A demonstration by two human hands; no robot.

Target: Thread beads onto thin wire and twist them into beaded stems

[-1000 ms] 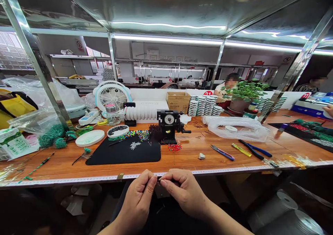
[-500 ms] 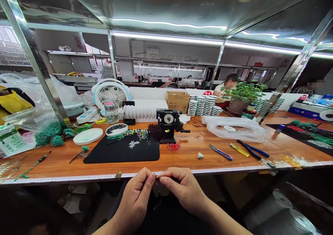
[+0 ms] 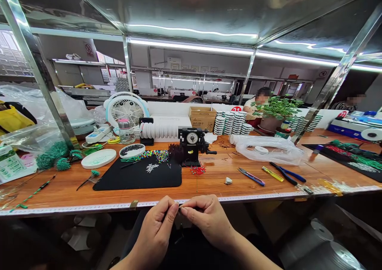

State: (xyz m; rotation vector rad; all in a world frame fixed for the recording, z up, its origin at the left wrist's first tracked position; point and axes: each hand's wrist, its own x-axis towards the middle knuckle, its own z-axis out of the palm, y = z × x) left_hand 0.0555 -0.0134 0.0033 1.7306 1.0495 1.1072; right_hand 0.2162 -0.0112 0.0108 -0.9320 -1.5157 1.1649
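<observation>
Just in front of the table's ruler-marked edge, my left hand (image 3: 158, 228) is closed, its thumb pressed against the forefinger. My right hand (image 3: 209, 220) pinches the same way beside it, fingertips almost touching the left ones. Something thin and dark seems to run between the fingertips, too small to name. Beyond them stands a black hand-cranked winder (image 3: 191, 142) with a dial and a row of white spools (image 3: 159, 130). Red threads with small beads (image 3: 197, 169) lie at its foot. On a black mat (image 3: 134, 178) are coloured beads (image 3: 155, 154) and small silvery pieces (image 3: 152, 167).
Right of the winder lie snips (image 3: 251, 176), a yellow-handled tool (image 3: 272, 174) and blue-handled pliers (image 3: 288, 173). White dishes (image 3: 99, 158), green thread bundles (image 3: 53, 156) and a fan (image 3: 127, 110) stand at left. Stacked spools (image 3: 232, 122) and a potted plant (image 3: 277, 110) are behind. A person sits beyond.
The view has shifted slightly. Both hands keep their pinch close together, with only a small move of the fingers.
</observation>
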